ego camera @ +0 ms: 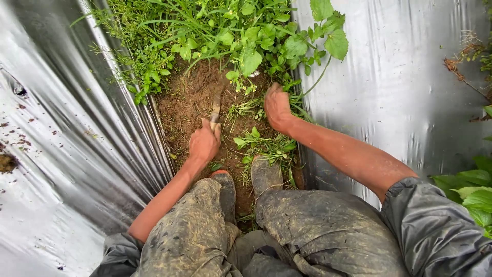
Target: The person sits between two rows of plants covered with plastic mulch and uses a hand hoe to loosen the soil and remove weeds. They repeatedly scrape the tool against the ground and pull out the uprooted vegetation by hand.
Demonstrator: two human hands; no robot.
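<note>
Between two sheets of silver mulch film [77,154], the left hand [204,142] clenches a digging tool [216,105] blade-down in bare soil [187,102], while the right hand [277,106] fists weeds [256,106] near their roots.

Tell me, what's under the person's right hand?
The right hand presses down on green weeds and brown soil between silver plastic sheets. Whatever its fingers grip is covered by the hand. The left hand holds a digging tool.

Bare soil strip [189,100] passable; weeds [246,36] block ahead, plastic sheeting [77,154] flanks both sides
</note>
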